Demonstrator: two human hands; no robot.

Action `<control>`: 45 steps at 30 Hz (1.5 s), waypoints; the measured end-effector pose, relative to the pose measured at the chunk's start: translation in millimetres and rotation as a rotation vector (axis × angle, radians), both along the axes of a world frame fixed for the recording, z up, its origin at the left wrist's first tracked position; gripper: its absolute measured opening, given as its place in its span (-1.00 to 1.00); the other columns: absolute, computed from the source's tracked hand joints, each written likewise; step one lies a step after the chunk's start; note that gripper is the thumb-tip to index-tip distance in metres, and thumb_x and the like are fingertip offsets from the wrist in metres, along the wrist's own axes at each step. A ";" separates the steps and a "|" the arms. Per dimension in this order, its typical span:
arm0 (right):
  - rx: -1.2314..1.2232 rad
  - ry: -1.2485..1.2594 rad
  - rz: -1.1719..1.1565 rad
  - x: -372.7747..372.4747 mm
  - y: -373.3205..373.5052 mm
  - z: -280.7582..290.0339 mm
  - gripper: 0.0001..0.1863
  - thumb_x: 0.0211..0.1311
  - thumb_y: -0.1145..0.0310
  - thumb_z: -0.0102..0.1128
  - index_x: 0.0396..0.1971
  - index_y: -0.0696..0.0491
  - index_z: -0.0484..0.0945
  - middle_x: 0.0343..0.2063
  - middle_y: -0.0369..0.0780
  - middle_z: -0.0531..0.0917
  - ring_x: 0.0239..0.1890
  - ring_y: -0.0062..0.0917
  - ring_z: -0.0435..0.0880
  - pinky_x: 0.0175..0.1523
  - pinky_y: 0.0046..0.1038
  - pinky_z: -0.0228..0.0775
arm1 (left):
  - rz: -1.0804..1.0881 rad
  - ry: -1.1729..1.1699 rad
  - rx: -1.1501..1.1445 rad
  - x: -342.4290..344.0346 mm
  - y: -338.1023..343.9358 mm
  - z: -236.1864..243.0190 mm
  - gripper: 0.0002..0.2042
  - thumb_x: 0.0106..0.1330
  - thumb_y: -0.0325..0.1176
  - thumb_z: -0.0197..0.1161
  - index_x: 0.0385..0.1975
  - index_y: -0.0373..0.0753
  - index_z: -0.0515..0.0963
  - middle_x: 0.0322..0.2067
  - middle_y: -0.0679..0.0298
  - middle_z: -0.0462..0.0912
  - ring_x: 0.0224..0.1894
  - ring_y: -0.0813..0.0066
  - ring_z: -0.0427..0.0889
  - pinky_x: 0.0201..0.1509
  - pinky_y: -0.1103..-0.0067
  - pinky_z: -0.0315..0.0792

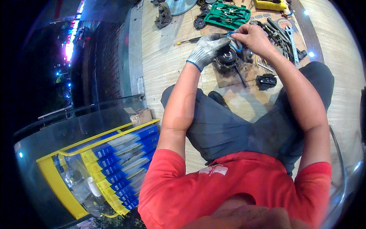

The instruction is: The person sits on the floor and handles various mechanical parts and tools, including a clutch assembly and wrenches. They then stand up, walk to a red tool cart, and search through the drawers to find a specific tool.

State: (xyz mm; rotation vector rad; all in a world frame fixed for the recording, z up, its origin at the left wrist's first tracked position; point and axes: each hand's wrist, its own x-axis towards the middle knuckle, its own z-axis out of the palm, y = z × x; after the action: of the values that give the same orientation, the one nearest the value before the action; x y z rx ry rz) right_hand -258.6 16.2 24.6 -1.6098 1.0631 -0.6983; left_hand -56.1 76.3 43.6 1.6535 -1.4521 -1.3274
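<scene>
My left hand (209,49) wears a grey-white knitted work glove with a blue cuff edge. My bare right hand (254,38) pinches the blue edge of what looks like a second work glove (236,42). The left fingers are bent in against that glove's other side, their tips partly hidden. Just below both hands sits a dark, greasy round mechanical part (227,57) on a stained cardboard sheet (225,81). A dark rod (241,75) slants out from it toward me. Nearer my right knee lies a small black part (266,81).
Beyond my hands is an open green tool case (227,16). An adjustable wrench (292,45) and several dark tools lie at the right. A yellow-handled screwdriver (187,41) and a dark rag (163,16) are to the left. A yellow rack (63,187) with blue packages stands at my lower left.
</scene>
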 end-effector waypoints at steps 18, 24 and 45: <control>-0.069 -0.496 0.244 11.5 10.9 15.9 -0.65 0.48 0.19 0.06 -0.37 0.18 0.59 -0.54 -0.31 0.61 -0.44 -0.68 0.59 -0.32 -0.53 0.43 | -0.001 0.094 -0.180 5.4 -10.9 -19.2 -0.71 0.39 -0.17 0.29 -0.16 -0.30 0.62 -0.26 0.27 0.71 -0.23 0.57 0.64 -0.13 0.59 0.52; -0.405 -0.015 -0.043 10.1 3.3 13.5 -0.61 0.40 0.21 0.03 -0.41 0.24 0.62 -0.52 0.04 0.64 -0.38 -0.05 0.67 -0.19 -0.16 0.50 | 0.090 0.238 -0.117 -12.1 -17.9 -15.1 -0.69 0.41 -0.22 0.28 -0.04 -0.33 0.60 -0.18 0.24 0.70 -0.16 0.53 0.67 -0.02 0.56 0.56; -0.090 0.217 0.180 3.3 -13.7 3.5 -0.80 0.13 0.54 -0.02 -0.31 0.23 0.58 -0.49 0.02 0.64 -0.40 -0.20 0.67 -0.23 -0.16 0.48 | -0.222 -0.137 -0.317 -13.4 -11.6 -14.7 -0.60 0.38 -0.12 0.27 0.01 -0.33 0.60 -0.22 0.25 0.70 -0.18 0.48 0.62 -0.01 0.52 0.52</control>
State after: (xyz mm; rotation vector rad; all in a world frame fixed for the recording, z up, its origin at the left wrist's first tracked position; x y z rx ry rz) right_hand -255.4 2.5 28.2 -1.8652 1.0362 -0.4652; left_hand -69.6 64.7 28.9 1.4304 -1.8646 -1.0424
